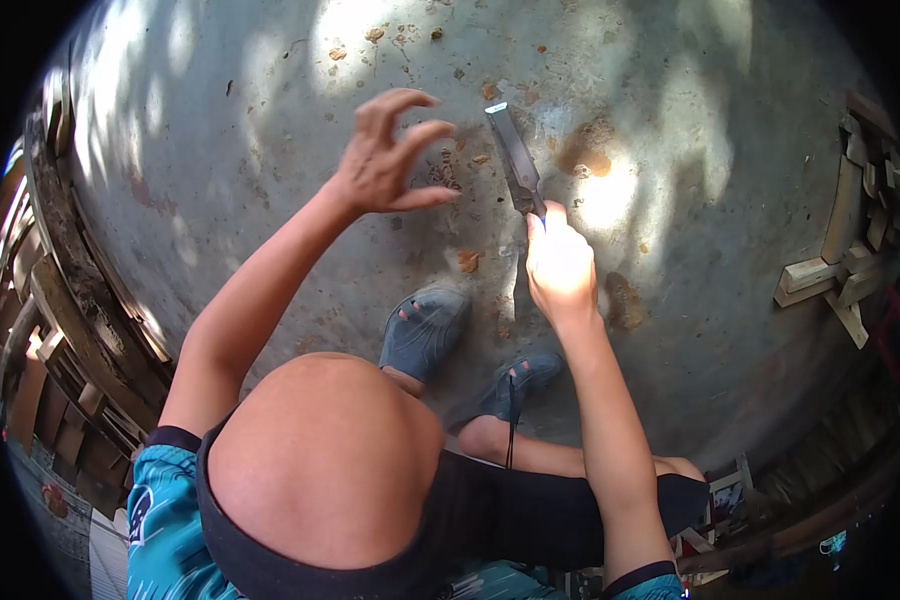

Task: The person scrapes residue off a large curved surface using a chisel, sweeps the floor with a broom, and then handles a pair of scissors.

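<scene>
My right hand (562, 262) is wrapped round the handle of a chisel-like tool. Its flat, dark metal blade (513, 145) points up and slightly left over the concrete floor, and the squared tip shines. To the left of the blade, my left hand (388, 155) is raised with its fingers apart and curved, holding nothing. The handle is mostly hidden inside my right fist. Strong sunlight washes out the back of that hand.
Grey concrete floor (270, 190) carries dry leaves and stains. Cut wood pieces (810, 280) lie at the right; stacked planks (85, 290) line the left edge. My dark shoes (425, 330) are below the hands, near my bare knee (320, 450).
</scene>
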Demonstrator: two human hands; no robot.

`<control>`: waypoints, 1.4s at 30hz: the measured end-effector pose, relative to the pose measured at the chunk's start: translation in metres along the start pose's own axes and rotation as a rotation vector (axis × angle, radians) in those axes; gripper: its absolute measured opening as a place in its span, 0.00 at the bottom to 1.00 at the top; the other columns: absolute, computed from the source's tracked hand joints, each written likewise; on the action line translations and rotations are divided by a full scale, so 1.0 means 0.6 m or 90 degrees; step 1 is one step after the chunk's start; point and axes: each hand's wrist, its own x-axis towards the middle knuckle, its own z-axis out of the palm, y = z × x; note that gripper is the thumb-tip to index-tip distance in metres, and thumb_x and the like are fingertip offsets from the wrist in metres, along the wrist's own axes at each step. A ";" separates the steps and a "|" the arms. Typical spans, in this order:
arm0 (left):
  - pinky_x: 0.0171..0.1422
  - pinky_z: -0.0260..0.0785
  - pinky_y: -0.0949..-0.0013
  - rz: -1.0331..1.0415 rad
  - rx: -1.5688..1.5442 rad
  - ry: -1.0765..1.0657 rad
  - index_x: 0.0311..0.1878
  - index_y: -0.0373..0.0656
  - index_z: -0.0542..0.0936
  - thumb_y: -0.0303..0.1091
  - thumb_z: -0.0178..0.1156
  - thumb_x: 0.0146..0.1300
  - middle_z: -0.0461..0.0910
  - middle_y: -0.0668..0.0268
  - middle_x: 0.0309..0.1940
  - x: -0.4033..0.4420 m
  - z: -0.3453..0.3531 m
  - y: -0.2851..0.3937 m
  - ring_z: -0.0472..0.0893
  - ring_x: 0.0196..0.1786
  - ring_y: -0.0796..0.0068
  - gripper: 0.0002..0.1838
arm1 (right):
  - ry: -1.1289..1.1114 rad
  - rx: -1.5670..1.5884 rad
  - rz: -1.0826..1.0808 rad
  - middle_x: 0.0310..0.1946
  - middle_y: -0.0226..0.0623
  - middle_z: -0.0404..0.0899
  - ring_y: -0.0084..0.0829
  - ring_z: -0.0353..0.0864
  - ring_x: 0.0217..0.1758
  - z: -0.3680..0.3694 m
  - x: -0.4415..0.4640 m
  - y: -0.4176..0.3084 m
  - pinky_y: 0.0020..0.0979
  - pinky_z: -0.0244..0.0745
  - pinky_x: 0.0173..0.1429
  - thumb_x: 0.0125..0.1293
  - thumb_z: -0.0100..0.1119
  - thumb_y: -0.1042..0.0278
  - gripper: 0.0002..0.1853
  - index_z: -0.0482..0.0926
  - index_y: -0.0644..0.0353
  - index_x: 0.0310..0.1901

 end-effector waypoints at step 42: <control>0.78 0.37 0.50 -0.486 0.318 0.079 0.75 0.58 0.57 0.61 0.54 0.65 0.49 0.53 0.74 -0.248 -0.100 -0.119 0.47 0.77 0.52 0.39 | 0.094 -0.367 -0.005 0.17 0.54 0.76 0.54 0.81 0.22 0.050 -0.044 -0.061 0.47 0.79 0.25 0.76 0.45 0.58 0.18 0.69 0.68 0.37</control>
